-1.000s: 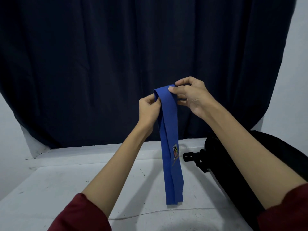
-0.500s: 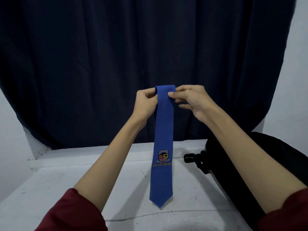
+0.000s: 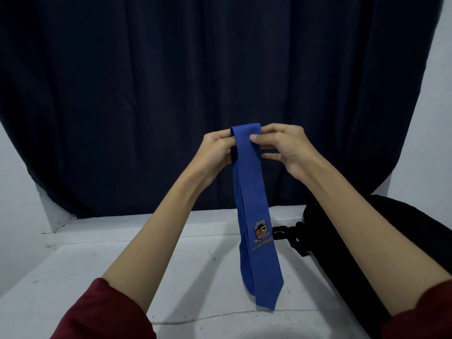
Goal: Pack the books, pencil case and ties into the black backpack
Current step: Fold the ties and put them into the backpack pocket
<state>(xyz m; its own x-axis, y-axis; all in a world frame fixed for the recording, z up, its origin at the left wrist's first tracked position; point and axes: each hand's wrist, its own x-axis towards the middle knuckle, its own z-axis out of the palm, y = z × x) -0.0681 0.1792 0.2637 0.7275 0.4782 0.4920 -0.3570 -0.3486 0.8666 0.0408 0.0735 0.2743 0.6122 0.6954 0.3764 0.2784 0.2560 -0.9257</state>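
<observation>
Dark curtain (image 3: 122, 94) is hanging behind the white counter (image 3: 73, 265). Left hand (image 3: 217, 152) is pinching the folded top of the blue tie (image 3: 254, 216), right hand (image 3: 286, 148) pinching its other edge; its tip is hanging just above the counter. Black backpack (image 3: 367, 241) is lying at right.

The blue tie (image 3: 252, 192) carries the only marking here: an embroidered shield crest (image 3: 262, 231) in red, yellow and black low on its front. A small banner of lettering tops the crest and a line of gold lettering runs below it, both too small and blurred to read.
</observation>
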